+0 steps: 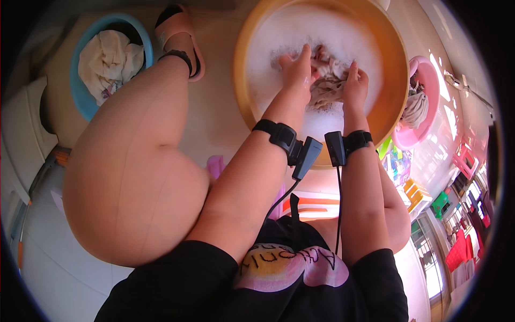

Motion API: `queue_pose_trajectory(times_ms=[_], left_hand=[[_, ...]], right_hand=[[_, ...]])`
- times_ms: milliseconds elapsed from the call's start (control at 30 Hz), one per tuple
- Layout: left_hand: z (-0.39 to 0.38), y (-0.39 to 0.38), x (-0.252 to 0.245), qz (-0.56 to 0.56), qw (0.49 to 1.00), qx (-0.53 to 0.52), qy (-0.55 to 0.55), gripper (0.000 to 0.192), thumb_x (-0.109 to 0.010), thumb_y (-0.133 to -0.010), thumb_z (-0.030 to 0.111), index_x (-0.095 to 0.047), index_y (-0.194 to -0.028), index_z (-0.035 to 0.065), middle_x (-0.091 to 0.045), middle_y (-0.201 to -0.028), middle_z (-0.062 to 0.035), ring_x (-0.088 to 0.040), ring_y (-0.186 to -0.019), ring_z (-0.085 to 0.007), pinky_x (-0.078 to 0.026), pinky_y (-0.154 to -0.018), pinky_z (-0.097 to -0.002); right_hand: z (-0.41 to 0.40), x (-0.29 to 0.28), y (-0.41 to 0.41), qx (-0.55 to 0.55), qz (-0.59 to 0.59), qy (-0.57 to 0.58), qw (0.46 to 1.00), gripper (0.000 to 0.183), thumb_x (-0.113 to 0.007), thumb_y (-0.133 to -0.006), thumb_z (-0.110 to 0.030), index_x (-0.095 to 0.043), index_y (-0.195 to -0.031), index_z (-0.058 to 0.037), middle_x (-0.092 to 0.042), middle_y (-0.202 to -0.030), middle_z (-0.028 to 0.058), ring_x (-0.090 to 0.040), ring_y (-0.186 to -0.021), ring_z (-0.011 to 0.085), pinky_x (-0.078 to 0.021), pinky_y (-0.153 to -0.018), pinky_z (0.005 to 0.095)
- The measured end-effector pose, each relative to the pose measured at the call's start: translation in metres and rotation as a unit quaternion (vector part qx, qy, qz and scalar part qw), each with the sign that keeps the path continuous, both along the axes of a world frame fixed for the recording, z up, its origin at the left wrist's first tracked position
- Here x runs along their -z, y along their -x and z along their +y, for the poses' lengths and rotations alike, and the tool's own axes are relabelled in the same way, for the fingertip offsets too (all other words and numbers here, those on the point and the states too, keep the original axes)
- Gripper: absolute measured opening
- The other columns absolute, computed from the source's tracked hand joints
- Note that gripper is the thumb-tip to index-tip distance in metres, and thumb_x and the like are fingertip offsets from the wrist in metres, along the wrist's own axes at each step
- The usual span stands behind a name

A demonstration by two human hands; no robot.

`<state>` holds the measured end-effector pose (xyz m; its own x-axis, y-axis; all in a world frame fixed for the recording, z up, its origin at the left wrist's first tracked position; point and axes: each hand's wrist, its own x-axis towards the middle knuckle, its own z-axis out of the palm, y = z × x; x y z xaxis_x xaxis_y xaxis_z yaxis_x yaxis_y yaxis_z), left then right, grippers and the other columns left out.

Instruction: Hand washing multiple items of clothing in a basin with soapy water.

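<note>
A large orange-yellow basin [392, 92] holds white sudsy water [273, 24]. A wet, greyish-beige cloth [326, 92] lies bunched among the suds between my hands. On its left side is my left hand [297, 72], thumb raised, its other fingers partly hidden by the cloth and foam. At the cloth's right edge my right hand [355, 82] is curled with its fingers on the fabric. Both wrists wear black straps with small dark devices and cables.
At the upper left a blue basin [76, 80] holds cream fabric [108, 56], near my foot in a pink slipper [177, 26]. Right of the large basin, a pink basin [432, 96] holds greyish cloth [415, 108]. A small pink stool [466, 161] stands farther right.
</note>
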<state>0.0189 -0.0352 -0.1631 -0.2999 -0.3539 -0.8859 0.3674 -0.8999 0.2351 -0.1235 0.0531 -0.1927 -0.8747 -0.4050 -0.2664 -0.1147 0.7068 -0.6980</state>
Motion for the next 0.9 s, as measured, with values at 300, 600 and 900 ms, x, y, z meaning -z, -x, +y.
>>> queue_pose_trajectory(times_ms=[300,600,900], left_hand=[[-0.007,-0.01,-0.005,-0.057,0.996,0.045,0.059,0.085,-0.064,-0.085,0.041,-0.013,-0.147,0.0128,-0.024,-0.148,-0.016,-0.031,-0.132,-0.0307,-0.032,-0.103,-0.049],[-0.002,-0.012,0.028,0.13,0.991,-0.008,-0.04,0.066,-0.067,-0.082,0.045,-0.043,-0.128,0.0037,-0.058,-0.112,-0.0134,-0.06,-0.092,-0.0257,-0.051,-0.074,-0.0407],[0.012,0.017,-0.005,0.13,0.991,0.01,0.041,0.027,-0.045,-0.083,-0.004,-0.053,-0.108,0.0032,-0.059,-0.1,-0.0119,-0.061,-0.084,-0.0231,-0.053,-0.066,-0.0361]], right_hand=[[0.009,0.025,-0.034,-0.284,0.063,-0.36,0.886,0.053,-0.064,-0.08,-0.028,-0.05,-0.129,-0.0126,-0.061,-0.111,0.023,-0.057,-0.108,0.0371,-0.0466,-0.09,0.0449],[-0.025,-0.114,-0.1,-0.234,-0.071,0.094,0.965,0.024,-0.053,-0.072,-0.006,-0.062,-0.094,-0.0041,-0.064,-0.092,0.013,-0.062,-0.087,0.0226,-0.0478,-0.081,0.0307],[-0.042,-0.045,-0.033,-0.055,0.081,-0.125,0.987,0.031,-0.067,-0.078,-0.037,-0.064,-0.094,-0.0102,-0.066,-0.089,0.0165,-0.063,-0.085,0.0359,-0.049,-0.075,0.0393]])
